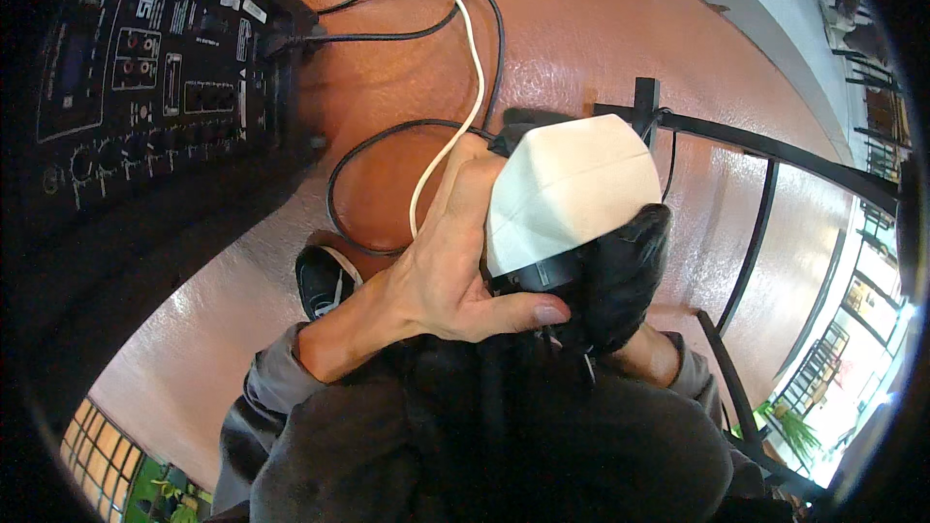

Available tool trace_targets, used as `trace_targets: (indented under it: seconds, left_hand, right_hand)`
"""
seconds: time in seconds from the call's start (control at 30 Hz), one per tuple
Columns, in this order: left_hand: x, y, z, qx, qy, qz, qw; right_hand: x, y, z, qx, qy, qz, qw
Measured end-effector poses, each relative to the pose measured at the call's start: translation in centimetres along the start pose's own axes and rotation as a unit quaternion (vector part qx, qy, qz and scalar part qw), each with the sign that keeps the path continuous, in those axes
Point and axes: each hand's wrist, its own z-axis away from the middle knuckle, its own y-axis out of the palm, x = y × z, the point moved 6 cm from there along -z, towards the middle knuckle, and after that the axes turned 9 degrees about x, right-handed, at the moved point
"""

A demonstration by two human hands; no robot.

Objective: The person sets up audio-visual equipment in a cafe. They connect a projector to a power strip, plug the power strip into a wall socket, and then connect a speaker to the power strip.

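Note:
Close to my chest, my left hand (458, 261) is bare and grips the side of a bundle made up of a white faceted object (574, 185) and black material. Its thumb lies across the black part below the white piece. On the other side, black glossy material (628, 276), perhaps a plastic bag or a glove, covers or hides my right hand; only the bare wrist (650, 356) shows under it. Whether those fingers are closed cannot be told. A white cable (476, 65) runs down behind my left hand.
A black speaker with a control panel (174, 36) stands at the left, a black cable (385, 36) plugged into it. Cables loop over the reddish floor. At the right is a black metal frame (806, 156). My shoe (320, 280) shows at lower left.

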Motion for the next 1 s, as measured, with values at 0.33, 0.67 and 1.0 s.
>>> trace_targets:
  seconds: [0.33,0.67,1.0]
  left_hand:
    - [-1.2,0.9,-1.5,0.089,0.032,-0.036,0.995]
    - [5.0,-1.1,0.0,-0.117,-0.088,0.176,0.973]
    - [6.6,-1.8,-5.2,-0.078,-0.018,-0.085,0.993]
  right_hand:
    - [-1.7,-1.5,0.2,-0.069,-0.061,-0.020,0.996]
    - [-1.6,0.4,-3.2,0.026,-0.053,0.031,0.998]
    - [-1.2,-1.6,-6.0,0.118,-0.059,0.254,0.958]
